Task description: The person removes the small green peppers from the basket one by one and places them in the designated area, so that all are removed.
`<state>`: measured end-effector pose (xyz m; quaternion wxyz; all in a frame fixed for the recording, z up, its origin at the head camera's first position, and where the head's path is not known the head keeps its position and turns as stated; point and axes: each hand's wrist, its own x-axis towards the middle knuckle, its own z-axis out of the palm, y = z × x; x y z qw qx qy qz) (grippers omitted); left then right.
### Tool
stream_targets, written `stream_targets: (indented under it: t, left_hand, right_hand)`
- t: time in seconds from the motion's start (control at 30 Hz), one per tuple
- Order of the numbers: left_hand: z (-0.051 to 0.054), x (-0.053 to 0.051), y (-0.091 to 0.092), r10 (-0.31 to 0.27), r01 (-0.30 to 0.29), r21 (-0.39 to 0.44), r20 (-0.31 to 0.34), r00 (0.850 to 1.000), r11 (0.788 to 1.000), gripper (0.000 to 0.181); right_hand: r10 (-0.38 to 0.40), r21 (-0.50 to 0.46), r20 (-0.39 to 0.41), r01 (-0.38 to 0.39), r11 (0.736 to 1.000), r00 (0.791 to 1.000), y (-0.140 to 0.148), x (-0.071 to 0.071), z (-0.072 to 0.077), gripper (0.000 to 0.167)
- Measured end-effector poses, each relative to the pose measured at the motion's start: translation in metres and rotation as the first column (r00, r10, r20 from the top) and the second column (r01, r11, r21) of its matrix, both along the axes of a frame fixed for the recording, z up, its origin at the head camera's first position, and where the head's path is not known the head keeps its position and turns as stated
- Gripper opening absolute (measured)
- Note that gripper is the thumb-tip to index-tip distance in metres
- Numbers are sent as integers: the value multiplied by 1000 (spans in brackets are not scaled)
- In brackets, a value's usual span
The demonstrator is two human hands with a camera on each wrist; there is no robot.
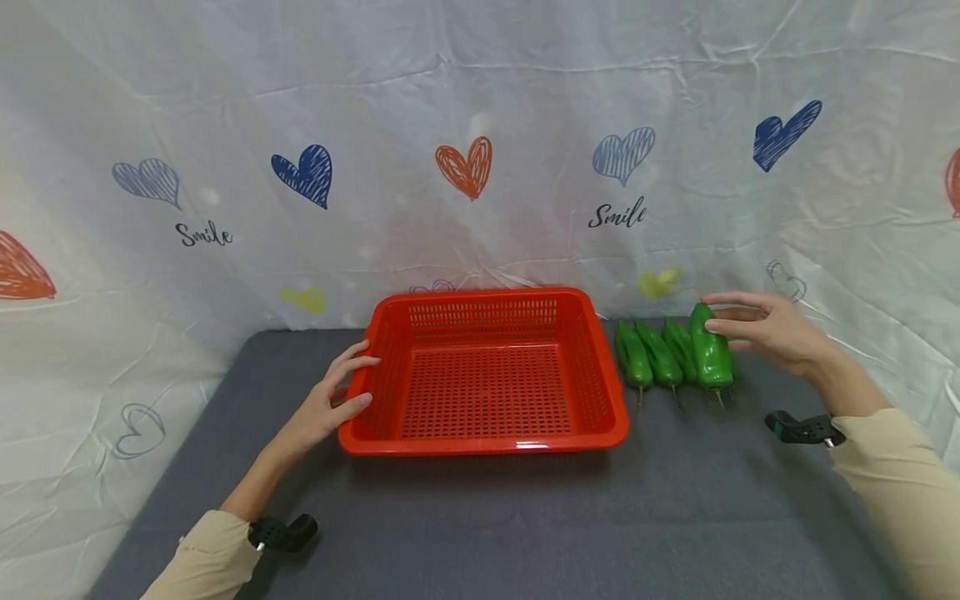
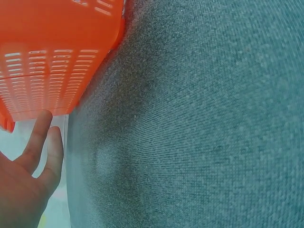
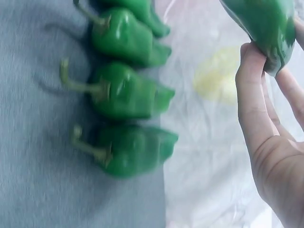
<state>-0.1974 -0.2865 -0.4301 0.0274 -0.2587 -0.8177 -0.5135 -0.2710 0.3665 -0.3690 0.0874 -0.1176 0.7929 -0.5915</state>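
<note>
A red perforated plastic basket (image 1: pixel 480 446) stands on the table. At its left rim, my left hand (image 1: pixel 330 404) rests with loosely extended fingers; in the left wrist view, two nearly straight fingers (image 2: pixel 55 152) lie near the basket's outer wall (image 2: pixel 57 66). My right hand (image 1: pixel 776 333) pinches a glossy green pepper (image 1: pixel 710 350) by its narrow end, stem hanging downward. In the right wrist view this pepper (image 3: pixel 266 28) is between thumb and fingers, apart from the row of green peppers (image 3: pixel 128 90) on the table. The held pepper partly covers that row in the head view.
Several peppers (image 1: pixel 633 354) lie side by side just right of the basket, stems toward me. Dark grey cloth (image 1: pixel 480 525) covers the table. A white curtain printed with hearts (image 1: pixel 465 83) hangs behind it. Each wrist wears a black strap device (image 1: pixel 802 427).
</note>
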Motion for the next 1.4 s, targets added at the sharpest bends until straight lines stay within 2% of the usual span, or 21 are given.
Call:
stream_targets:
  t: [0.23,0.5,0.67,0.9,1.4]
  left_hand:
    - [0,0,0,8,-8,-5,2,1000,1000,50]
    - [0,0,0,-1,1,2,-9,1000,1000,50]
    - [0,0,0,8,-8,-16,-14,1000,1000,50]
    - [1,0,1,-2,2,8,3,1000,1000,50]
    - [1,0,0,5,-5,-2,0,1000,1000,50]
  right_hand:
    - [-50,33,-6,50,998,999,28,-4,-6,46]
    - [-125,83,22,123,989,992,52,-10,-11,45]
    - [-132,106,46,126,986,990,65,-14,-20,48]
    - [-134,111,68,126,986,989,78,-20,-32,46]
    - [-116,118,45,110,987,992,90,-38,-51,48]
